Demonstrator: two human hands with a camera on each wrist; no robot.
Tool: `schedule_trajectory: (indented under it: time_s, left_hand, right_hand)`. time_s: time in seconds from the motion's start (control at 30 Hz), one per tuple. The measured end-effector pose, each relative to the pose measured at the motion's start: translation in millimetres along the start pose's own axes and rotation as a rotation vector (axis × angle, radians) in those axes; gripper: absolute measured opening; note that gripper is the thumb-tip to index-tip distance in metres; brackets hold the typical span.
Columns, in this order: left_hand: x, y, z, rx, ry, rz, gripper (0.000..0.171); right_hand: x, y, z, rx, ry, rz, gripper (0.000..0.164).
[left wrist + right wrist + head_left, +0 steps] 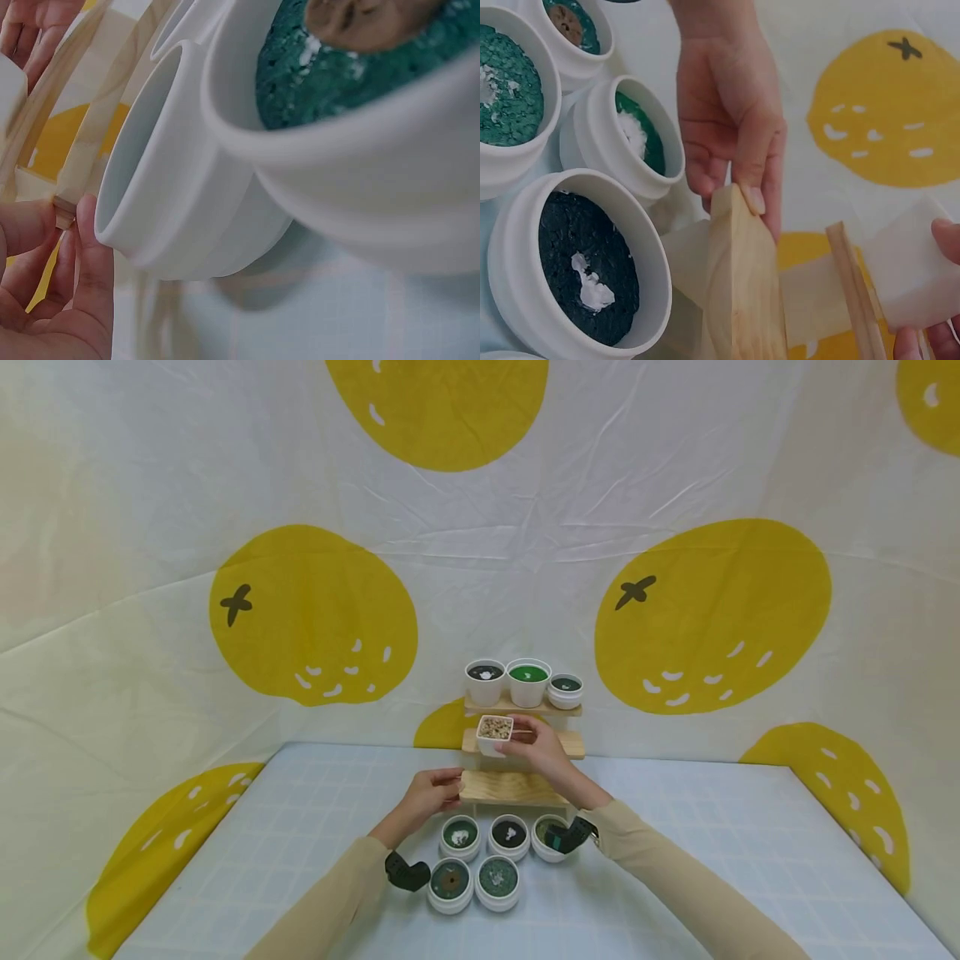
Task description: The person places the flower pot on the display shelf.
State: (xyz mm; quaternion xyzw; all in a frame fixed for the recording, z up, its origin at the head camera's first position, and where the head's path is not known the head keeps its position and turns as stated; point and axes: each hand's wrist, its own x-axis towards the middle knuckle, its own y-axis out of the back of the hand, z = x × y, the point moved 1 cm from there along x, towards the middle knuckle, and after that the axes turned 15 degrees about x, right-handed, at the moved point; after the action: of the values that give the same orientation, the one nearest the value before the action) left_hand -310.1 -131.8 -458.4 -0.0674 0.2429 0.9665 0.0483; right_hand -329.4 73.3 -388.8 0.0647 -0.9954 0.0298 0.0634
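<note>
My right hand (546,750) holds a small white square pot (493,747) with tan, gravel-like filling, at the left part of the middle shelf (573,745) of a wooden tiered stand. Whether the pot rests on that shelf, I cannot tell. Thumb and fingers of my left hand (429,795) pinch the left end of the lowest shelf (513,788); the left wrist view shows this grip on the wood (67,206). In the right wrist view the white pot (915,262) appears at the right edge, with fingertips (943,341) below it.
Three white pots, one with a bright green top (528,674), stand on the top shelf. Several round white pots, such as one with a brown button-like piece (451,882), sit on the checked tabletop (300,860) before the stand. Behind hangs a fruit-print cloth (510,593).
</note>
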Motion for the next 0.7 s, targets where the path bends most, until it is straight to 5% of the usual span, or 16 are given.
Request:
schedule_trajectory:
  time_s: [0.7]
  left_hand:
    - [-3.1,1.1,3.7,-0.019,0.005,-0.006,0.039]
  right_hand:
    - [11.2,-5.9,2.9,0.040,0.049,-0.037,0.056]
